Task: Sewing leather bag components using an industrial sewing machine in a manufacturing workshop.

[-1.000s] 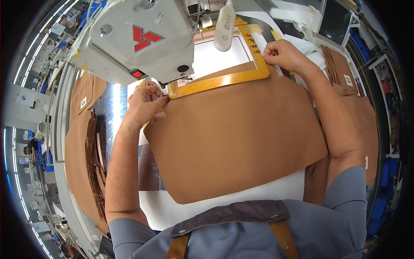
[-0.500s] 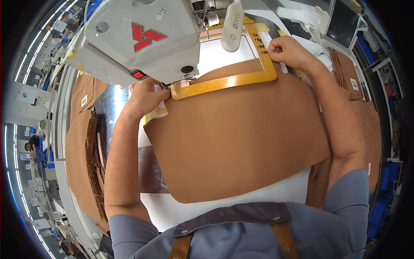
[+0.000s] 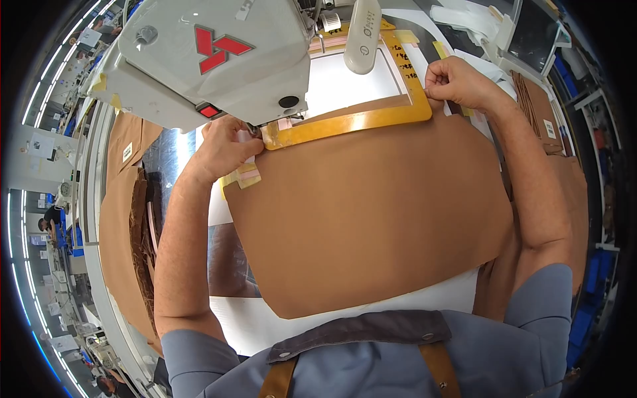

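A large brown fabric panel (image 3: 371,219) lies flat in front of me, its far part running under a yellow clamp frame (image 3: 352,129). My left hand (image 3: 229,149) is closed at the panel's far left corner, with thumb and fingers pressed together beside the frame's corner. The machine head (image 3: 219,73) partly covers those fingertips. Just right of the frame, my right hand (image 3: 464,85) pinches the panel's far right edge between thumb and forefinger. Inside the frame's opening, a strip of brown fabric lies against a white sheet (image 3: 348,79).
Brown fabric pieces are stacked at the left (image 3: 119,245), and a folded brown stack (image 3: 536,113) sits at the right. A white handheld-looking device (image 3: 363,40) hangs over the frame. A dark screen (image 3: 531,43) stands far right. White paper (image 3: 245,325) lies under the panel.
My right hand has come slightly nearer and to the right, its fingertips now lower along the frame's side. The panel has shifted slightly right and nearer in view. My left hand stays about where it was.
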A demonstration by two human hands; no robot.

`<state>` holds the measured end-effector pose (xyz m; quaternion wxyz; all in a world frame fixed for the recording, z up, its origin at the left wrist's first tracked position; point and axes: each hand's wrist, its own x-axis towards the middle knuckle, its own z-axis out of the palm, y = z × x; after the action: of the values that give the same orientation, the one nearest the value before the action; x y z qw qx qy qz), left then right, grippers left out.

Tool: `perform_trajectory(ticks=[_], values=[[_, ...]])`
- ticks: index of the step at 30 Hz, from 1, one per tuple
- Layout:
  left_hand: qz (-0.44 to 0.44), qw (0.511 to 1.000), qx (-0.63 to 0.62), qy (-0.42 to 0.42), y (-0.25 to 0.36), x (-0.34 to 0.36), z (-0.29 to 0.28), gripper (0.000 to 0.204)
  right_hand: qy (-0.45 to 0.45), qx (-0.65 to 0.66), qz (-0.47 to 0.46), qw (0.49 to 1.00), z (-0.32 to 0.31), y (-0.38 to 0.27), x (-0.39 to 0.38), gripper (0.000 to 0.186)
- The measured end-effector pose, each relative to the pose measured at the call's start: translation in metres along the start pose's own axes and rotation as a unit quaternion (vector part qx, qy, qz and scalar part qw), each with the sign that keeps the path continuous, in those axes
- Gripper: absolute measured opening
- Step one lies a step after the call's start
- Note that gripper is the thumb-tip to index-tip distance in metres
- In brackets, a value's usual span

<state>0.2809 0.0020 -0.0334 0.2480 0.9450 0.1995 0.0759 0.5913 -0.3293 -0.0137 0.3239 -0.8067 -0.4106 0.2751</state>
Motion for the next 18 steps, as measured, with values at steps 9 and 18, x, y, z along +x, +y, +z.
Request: perform_trajectory(ticks=[9, 18], values=[[-0.167, 0.959, -0.187, -0.133, 0.03, -0.007, -0.022, 0.034, -0.008, 0.031, -0.005, 0.999, -0.004, 0.003, -0.004, 0.01], [-0.044, 0.978, -0.129, -0.159, 0.051, -0.025, -0.038, 0.017, -0.018, 0.022, -0.025, 0.999, -0.001, -0.006, -0.004, 0.01]])
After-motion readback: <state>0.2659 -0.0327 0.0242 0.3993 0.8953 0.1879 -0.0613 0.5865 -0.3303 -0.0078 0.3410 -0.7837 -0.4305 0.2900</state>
